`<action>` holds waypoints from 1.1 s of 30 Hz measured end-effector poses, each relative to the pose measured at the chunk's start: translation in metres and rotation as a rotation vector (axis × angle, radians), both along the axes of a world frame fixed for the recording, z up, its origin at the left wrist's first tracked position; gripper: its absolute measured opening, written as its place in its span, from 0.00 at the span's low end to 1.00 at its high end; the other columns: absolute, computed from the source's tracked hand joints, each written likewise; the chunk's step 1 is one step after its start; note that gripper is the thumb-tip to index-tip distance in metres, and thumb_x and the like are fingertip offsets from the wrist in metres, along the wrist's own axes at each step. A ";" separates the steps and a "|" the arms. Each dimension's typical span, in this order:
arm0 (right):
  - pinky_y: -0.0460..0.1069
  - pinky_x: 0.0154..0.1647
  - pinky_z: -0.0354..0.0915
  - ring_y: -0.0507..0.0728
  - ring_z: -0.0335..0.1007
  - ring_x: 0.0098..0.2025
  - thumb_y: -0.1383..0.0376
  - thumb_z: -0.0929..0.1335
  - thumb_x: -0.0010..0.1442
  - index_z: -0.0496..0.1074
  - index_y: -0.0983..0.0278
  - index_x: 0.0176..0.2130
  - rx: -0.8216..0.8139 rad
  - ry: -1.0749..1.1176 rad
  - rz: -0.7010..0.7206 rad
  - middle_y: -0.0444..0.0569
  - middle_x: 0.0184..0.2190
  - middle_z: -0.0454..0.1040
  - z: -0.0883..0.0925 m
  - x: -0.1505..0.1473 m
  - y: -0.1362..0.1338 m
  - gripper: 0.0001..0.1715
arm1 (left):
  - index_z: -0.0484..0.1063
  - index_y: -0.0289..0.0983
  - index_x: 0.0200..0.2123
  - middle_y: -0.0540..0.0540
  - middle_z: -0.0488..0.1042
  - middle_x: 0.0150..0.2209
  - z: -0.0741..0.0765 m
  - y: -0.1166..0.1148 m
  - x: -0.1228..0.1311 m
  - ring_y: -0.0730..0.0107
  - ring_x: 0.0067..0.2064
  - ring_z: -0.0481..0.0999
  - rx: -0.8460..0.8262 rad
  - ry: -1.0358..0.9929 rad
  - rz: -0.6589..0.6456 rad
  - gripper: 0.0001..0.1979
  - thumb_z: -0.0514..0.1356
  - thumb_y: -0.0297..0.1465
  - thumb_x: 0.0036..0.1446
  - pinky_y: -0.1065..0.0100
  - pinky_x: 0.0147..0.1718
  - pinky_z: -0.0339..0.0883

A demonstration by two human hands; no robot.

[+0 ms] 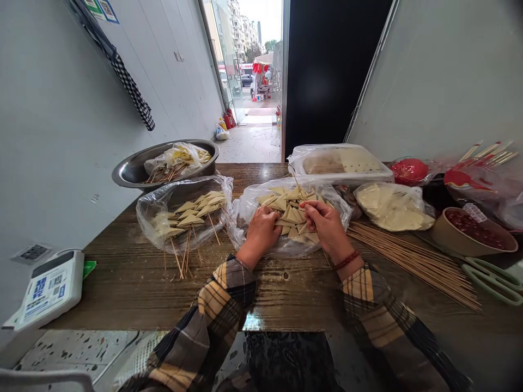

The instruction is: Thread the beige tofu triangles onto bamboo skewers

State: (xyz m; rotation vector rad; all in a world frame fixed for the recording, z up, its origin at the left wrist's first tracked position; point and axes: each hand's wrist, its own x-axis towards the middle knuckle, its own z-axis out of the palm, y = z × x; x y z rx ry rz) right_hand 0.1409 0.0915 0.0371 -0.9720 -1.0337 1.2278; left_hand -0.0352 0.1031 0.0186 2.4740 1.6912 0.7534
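Pale beige folded triangles, looking like sheets of tofu skin, lie piled in an open clear plastic bag in front of me. My right hand pinches a thin bamboo skewer over the pile, its upper end leaning left. At the pile's left edge is my left hand, fingers curled down against the triangles; what they grip, if anything, is hidden. Skewered triangles rest in a second plastic bag on the left, their sticks poking out toward me.
Loose bamboo skewers lie right, beside green-handled scissors and a bowl of red food. Behind are a bagged pale stack and a plastic-covered tray. A metal basin stands back left; a white device sits left.
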 end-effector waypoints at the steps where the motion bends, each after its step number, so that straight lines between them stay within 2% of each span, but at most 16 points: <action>1: 0.43 0.18 0.50 0.47 0.54 0.20 0.56 0.71 0.49 0.76 0.63 0.34 0.002 -0.002 -0.002 0.39 0.20 0.64 0.000 0.000 0.000 0.15 | 0.73 0.37 0.34 0.41 0.70 0.39 0.000 0.000 0.000 0.58 0.45 0.68 0.006 -0.018 -0.005 0.06 0.60 0.27 0.50 0.59 0.47 0.63; 6: 0.43 0.18 0.50 0.47 0.54 0.20 0.56 0.71 0.49 0.75 0.63 0.33 0.001 -0.003 -0.001 0.39 0.20 0.64 0.002 0.001 -0.001 0.15 | 0.70 0.38 0.30 0.43 0.70 0.37 0.001 -0.004 0.000 0.61 0.43 0.68 0.035 -0.115 -0.037 0.02 0.61 0.30 0.51 0.61 0.45 0.64; 11: 0.43 0.18 0.51 0.47 0.55 0.20 0.55 0.71 0.49 0.75 0.63 0.33 0.002 0.002 0.000 0.39 0.20 0.64 0.002 0.001 -0.001 0.14 | 0.72 0.37 0.33 0.43 0.71 0.36 0.001 -0.002 0.004 0.61 0.41 0.69 0.028 -0.194 -0.002 0.08 0.59 0.37 0.56 0.62 0.43 0.63; 15: 0.43 0.17 0.50 0.46 0.55 0.19 0.55 0.71 0.48 0.75 0.63 0.33 0.003 0.013 -0.005 0.39 0.19 0.65 0.004 0.000 -0.001 0.15 | 0.75 0.37 0.35 0.41 0.71 0.36 0.000 0.000 0.012 0.58 0.43 0.69 0.042 -0.115 0.059 0.12 0.58 0.39 0.58 0.60 0.45 0.62; 19: 0.43 0.17 0.50 0.47 0.55 0.19 0.55 0.71 0.48 0.75 0.63 0.33 0.006 0.010 -0.002 0.39 0.20 0.65 0.006 0.000 -0.002 0.16 | 0.75 0.36 0.30 0.40 0.71 0.35 0.000 0.002 0.021 0.55 0.43 0.68 0.040 -0.066 0.132 0.11 0.60 0.38 0.55 0.58 0.44 0.62; 22: 0.43 0.17 0.50 0.47 0.55 0.20 0.55 0.71 0.48 0.75 0.63 0.33 0.008 0.023 0.002 0.39 0.20 0.65 0.006 0.000 -0.002 0.15 | 0.75 0.36 0.30 0.41 0.71 0.34 -0.001 0.004 0.026 0.57 0.43 0.68 0.026 -0.150 0.133 0.06 0.61 0.33 0.54 0.58 0.44 0.62; 27: 0.43 0.17 0.50 0.47 0.54 0.19 0.56 0.72 0.48 0.75 0.64 0.33 -0.002 0.032 0.007 0.38 0.19 0.64 0.005 0.000 -0.002 0.15 | 0.73 0.36 0.29 0.45 0.71 0.31 0.001 0.006 0.025 0.64 0.39 0.69 -0.016 -0.498 0.055 0.04 0.58 0.27 0.52 0.64 0.41 0.62; 30: 0.43 0.17 0.50 0.47 0.54 0.20 0.56 0.72 0.49 0.75 0.64 0.34 -0.003 0.017 0.009 0.39 0.20 0.65 0.004 0.001 -0.002 0.16 | 0.70 0.35 0.28 0.49 0.70 0.28 0.005 0.003 0.019 0.70 0.32 0.69 -0.184 -0.872 0.021 0.04 0.58 0.30 0.51 0.69 0.34 0.63; 33: 0.43 0.18 0.50 0.47 0.55 0.20 0.56 0.71 0.51 0.76 0.64 0.35 0.013 -0.024 0.053 0.39 0.20 0.65 0.001 0.001 -0.004 0.15 | 0.67 0.36 0.30 0.51 0.72 0.28 0.011 -0.001 0.010 0.72 0.29 0.72 -0.399 -1.317 -0.035 0.09 0.62 0.35 0.49 0.70 0.31 0.66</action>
